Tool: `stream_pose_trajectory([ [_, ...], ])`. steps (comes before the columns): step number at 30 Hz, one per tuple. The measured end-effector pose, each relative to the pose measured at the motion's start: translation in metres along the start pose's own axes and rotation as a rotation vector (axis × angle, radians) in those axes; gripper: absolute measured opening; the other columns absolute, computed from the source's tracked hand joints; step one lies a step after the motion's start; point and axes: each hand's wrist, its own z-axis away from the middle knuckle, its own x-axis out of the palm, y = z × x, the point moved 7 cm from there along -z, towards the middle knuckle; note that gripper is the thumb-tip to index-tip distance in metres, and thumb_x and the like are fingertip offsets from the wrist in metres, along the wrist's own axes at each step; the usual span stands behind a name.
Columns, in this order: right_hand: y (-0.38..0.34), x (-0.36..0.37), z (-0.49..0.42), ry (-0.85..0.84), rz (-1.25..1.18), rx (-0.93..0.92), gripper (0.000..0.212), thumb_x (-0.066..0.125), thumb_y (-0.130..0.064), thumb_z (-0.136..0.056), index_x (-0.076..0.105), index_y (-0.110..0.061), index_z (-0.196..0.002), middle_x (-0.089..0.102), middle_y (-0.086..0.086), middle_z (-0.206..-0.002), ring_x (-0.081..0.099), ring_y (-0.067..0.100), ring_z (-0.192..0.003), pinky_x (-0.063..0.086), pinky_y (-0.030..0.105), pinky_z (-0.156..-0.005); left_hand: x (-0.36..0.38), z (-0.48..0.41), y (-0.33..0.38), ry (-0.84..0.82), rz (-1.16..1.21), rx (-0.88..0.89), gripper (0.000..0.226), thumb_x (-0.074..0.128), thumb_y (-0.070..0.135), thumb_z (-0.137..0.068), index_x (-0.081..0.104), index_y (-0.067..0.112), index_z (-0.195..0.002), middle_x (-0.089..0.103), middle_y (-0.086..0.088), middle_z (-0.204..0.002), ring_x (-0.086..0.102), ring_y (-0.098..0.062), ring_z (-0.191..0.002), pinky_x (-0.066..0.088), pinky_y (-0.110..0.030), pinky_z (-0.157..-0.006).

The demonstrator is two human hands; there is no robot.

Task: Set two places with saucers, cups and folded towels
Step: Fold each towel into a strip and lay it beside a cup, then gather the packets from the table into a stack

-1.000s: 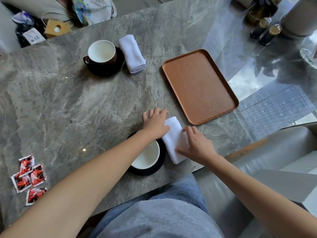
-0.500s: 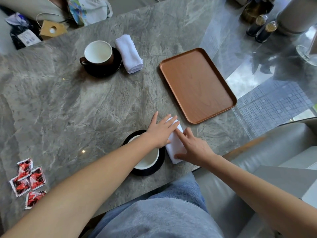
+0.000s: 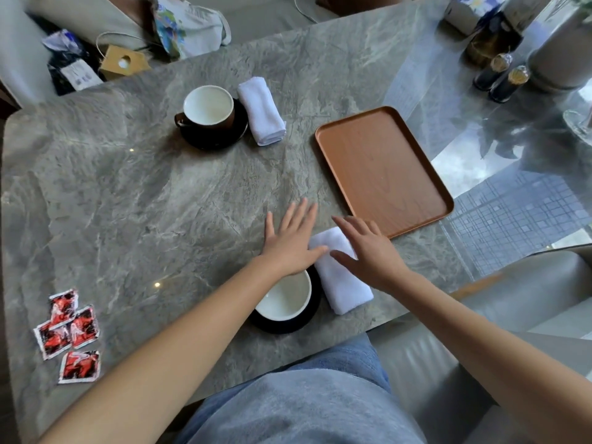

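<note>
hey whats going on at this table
A person is setting two places on the marble table. The far cup sits on a dark saucer with a folded towel beside it. Close by, the near cup sits on a black saucer, and the left hand and right hand, fingers straight, are on the near towel to its right. A wooden tray lies further right.

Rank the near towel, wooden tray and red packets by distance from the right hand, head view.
1. Near towel: directly beneath the right hand.
2. Wooden tray: just beyond the hand, on the right side.
3. Red packets: far off to the left, near side.
</note>
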Motion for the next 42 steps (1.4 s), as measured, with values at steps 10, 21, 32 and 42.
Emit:
stream_pose_trajectory([
  [10, -0.123, 0.021, -0.054, -0.030, 0.102, -0.227, 0.074, 0.031, -0.059, -0.093, -0.006, -0.030, -0.150, -0.014, -0.004, -0.160, -0.015, 0.020, -0.147, -0.002, 0.054, -0.116, -0.023, 0.087, -0.119, 0.293, -0.049, -0.312, 0.089, 0.031, 0.064, -0.088, -0.032, 0.027, -0.139, -0.035, 0.005, -0.151, -0.031, -0.015, -0.140, -0.022, -0.052, -0.108],
  [21, -0.263, 0.081, -0.077, -0.146, 0.278, -0.584, 0.076, 0.023, -0.064, -0.092, -0.008, -0.028, -0.151, -0.016, -0.002, -0.160, -0.017, 0.022, -0.147, -0.006, 0.053, -0.115, 0.008, 0.207, -0.229, 0.376, 0.104, -0.672, 0.086, 0.033, 0.062, -0.089, -0.024, 0.028, -0.144, -0.035, 0.009, -0.148, -0.028, -0.013, -0.141, -0.017, -0.052, -0.111],
  [32, -0.367, 0.158, -0.070, -0.300, 0.409, -0.814, 0.075, 0.026, -0.060, -0.094, -0.010, -0.026, -0.150, -0.017, -0.001, -0.159, -0.017, 0.023, -0.147, -0.007, 0.055, -0.115, 0.073, 0.296, -0.300, 0.476, 0.361, -0.968, 0.079, 0.036, 0.053, -0.092, -0.012, 0.025, -0.148, -0.015, 0.004, -0.158, -0.015, -0.015, -0.145, -0.009, -0.055, -0.113],
  [42, -0.422, 0.201, -0.080, -0.266, 0.244, -0.643, 0.066, 0.049, -0.056, -0.087, 0.035, -0.017, -0.139, 0.039, 0.004, -0.140, 0.030, 0.025, -0.134, 0.013, 0.051, -0.117, 0.098, 0.318, -0.321, 0.828, 0.536, -1.240, 0.042, 0.066, 0.034, -0.078, 0.059, 0.012, -0.113, 0.048, -0.012, -0.134, 0.045, -0.034, -0.121, 0.034, -0.044, -0.100],
])
